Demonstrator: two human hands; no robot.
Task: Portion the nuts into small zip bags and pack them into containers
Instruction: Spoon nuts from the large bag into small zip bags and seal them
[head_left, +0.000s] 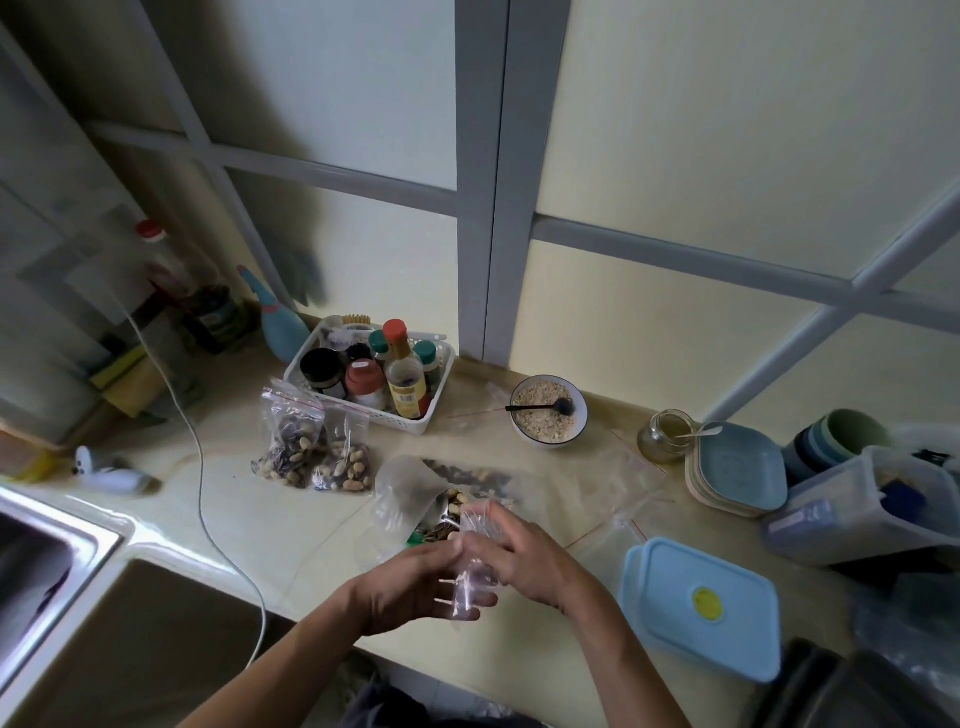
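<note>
Both hands meet over the front edge of the cream countertop (249, 519). The left hand (410, 584) and the right hand (524, 558) hold together one small empty zip bag (475, 582); the fingers of each hand pinch its thin plastic, and the bag hangs between them. Just behind the hands lies a big clear bag of mixed nuts (415, 499), its mouth open toward the hands. Two filled zip bags (317, 449) with red strips stand side by side further left, touching the white basket of seasoning bottles (371, 376). A blue-lidded container (701, 605) sits at the right, near the right wrist. Behind it are a bowl of oats (548, 415) with a black spoon, a glass jar (667, 436) and a stack of blue plates (737, 470).
</note>
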